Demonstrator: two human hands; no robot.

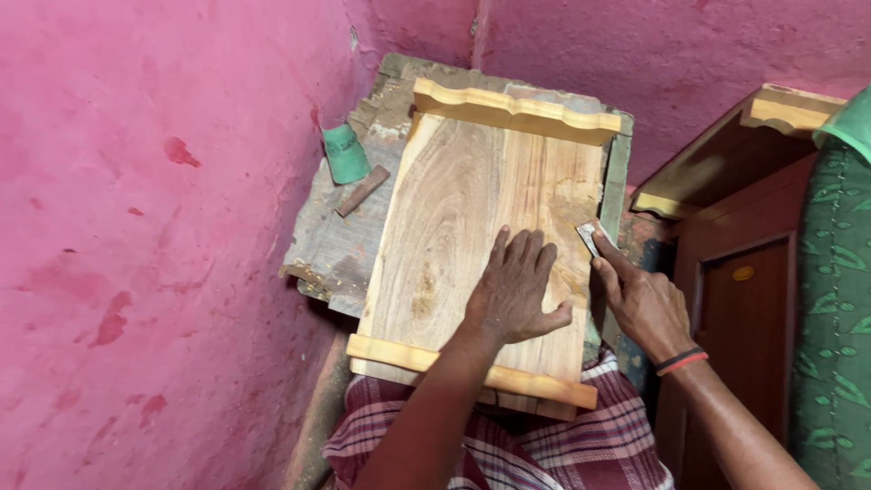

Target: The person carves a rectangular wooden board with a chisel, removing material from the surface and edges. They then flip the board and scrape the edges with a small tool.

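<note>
The left hand (514,292) lies flat, fingers spread, on the wooden panel (472,227) atop the worn tabletop (336,245). The right hand (642,304) holds a small scraper (592,238) in its grip at the panel's right edge.

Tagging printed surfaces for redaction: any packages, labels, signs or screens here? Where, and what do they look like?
Green folded sheet, likely sandpaper: on the worn bench top, left of the wooden panel; curled, faint dark print.
Small orange oval tag: on the brown cabinet door at right.
No screens or signs.
</note>
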